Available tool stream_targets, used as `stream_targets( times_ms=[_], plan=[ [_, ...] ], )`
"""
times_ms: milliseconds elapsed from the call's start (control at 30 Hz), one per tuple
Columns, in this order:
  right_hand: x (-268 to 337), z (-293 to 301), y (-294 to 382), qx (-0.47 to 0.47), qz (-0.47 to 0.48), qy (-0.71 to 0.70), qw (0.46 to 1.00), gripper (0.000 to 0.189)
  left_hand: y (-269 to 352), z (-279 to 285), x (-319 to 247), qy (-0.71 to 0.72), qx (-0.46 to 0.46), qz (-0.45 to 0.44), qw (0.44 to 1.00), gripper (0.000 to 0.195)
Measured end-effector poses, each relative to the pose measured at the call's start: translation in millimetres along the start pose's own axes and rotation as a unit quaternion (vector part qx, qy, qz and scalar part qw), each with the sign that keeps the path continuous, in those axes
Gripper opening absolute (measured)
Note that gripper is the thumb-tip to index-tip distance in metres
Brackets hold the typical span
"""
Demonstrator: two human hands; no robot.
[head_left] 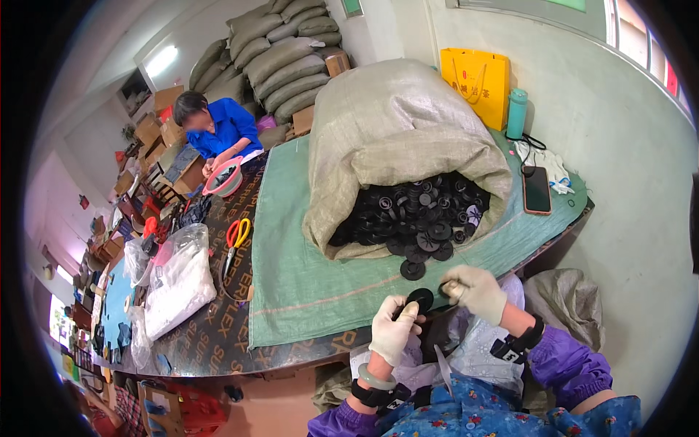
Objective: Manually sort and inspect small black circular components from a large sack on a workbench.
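Both my hands wear pale work gloves and hang over the table's front edge. A round black plastic part (420,300) is gripped in my left hand (394,329), its disc face turned up. Pinched in the fingertips of my right hand (476,291), just to the right, is a small dark piece (445,290), mostly hidden by the glove. Beyond my hands a large woven sack (393,114) lies with its mouth towards me. Many black plastic discs (415,213) fill that mouth and spill onto the green woven sheet (322,300). One loose disc (413,270) rests nearest my hands.
Scissors (236,240) with red and yellow handles and a clear bag of white material (183,289) lie left. A phone (537,189), a teal bottle (516,113) and a yellow paper bag (475,87) stand along the right wall. A co-worker (224,128) handles things over a pink-rimmed basin (225,180).
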State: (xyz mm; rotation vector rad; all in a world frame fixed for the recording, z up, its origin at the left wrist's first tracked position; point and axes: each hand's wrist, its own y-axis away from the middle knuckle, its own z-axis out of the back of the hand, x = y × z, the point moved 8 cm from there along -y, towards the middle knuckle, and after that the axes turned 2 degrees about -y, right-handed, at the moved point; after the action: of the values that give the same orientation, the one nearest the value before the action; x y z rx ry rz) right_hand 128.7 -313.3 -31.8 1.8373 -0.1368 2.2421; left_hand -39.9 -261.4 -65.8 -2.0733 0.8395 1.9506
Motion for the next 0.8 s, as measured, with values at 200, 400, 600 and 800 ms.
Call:
stream_targets(
  times_ms=[200,400,600,800],
  plan=[
    [11,-18,14,0.004,0.089,-0.028,0.996,0.016,14,-28,-6,0.166,0.097,-0.029,0.981,0.017],
    [12,-26,17,0.020,0.040,-0.057,0.997,0.020,8,-19,-5,0.012,0.041,-0.148,0.988,0.036],
    [3,-24,14,0.041,-0.009,-0.112,0.993,0.026,14,-23,-15,-0.062,0.037,-0.204,0.976,0.062],
    [6,-27,13,0.059,0.081,-0.026,0.995,0.026,21,-22,-35,-0.252,-0.004,-0.328,0.911,0.060]
  ],
)
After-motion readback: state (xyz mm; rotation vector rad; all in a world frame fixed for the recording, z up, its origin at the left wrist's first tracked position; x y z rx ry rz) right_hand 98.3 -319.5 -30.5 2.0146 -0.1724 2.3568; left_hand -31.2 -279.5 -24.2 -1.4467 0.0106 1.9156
